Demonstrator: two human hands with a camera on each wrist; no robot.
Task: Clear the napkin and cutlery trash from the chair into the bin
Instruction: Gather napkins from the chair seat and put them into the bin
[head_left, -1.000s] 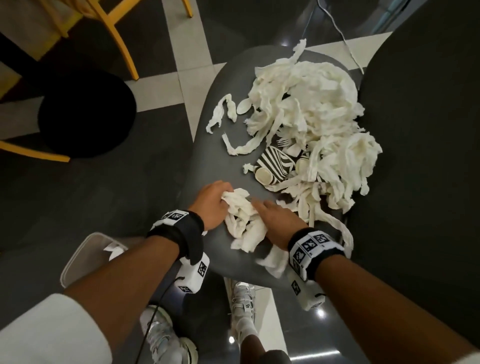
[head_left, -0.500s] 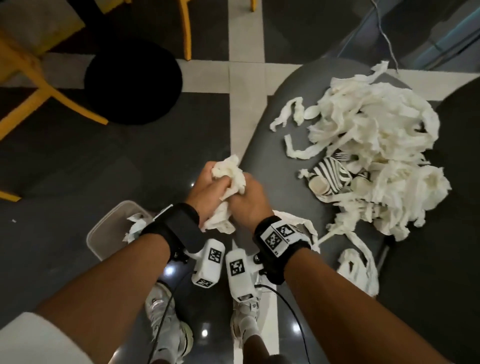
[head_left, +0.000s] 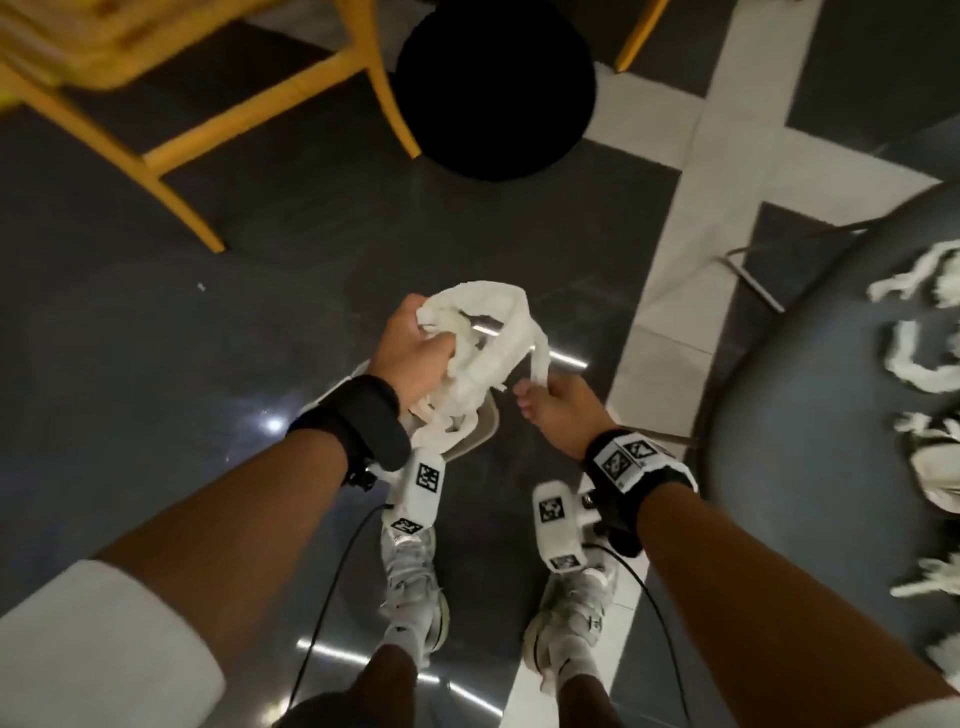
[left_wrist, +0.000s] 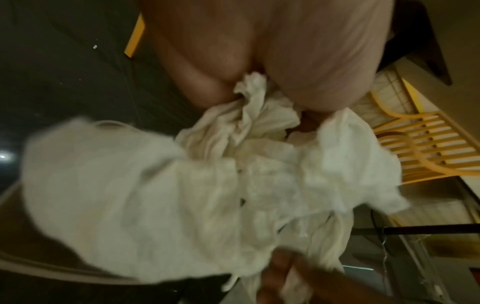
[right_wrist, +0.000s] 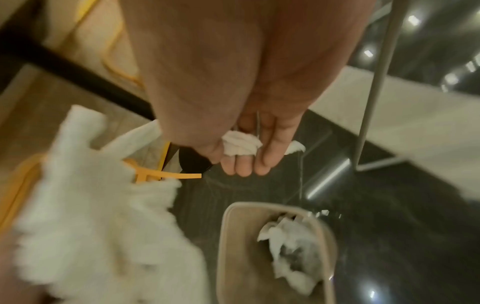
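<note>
Both hands are out over the floor, above the beige bin (head_left: 483, 434). My left hand (head_left: 431, 338) grips a bundle of white napkin strips (head_left: 483, 358), which fills the left wrist view as a blurred napkin bundle (left_wrist: 207, 185). My right hand (head_left: 532, 400) sits just right of the bundle and pinches a loose strip end (right_wrist: 241, 145) between thumb and fingers. The bin (right_wrist: 259, 205) lies directly below in the right wrist view, with crumpled napkins (right_wrist: 285, 246) inside. More napkin strips (head_left: 914, 364) lie on the grey chair (head_left: 805, 441) at the right. No cutlery shows.
A yellow wooden chair (head_left: 260, 104) and a black round base (head_left: 496, 88) stand on the dark tiled floor ahead. My white shoes (head_left: 410, 587) are just behind the bin. A thin metal chair leg (right_wrist: 371, 92) stands close to my right hand.
Both hands lifted a bundle of napkin strips off the grey chair and carried it left, out over the bin. The view swung left, so the chair is now at the right edge.
</note>
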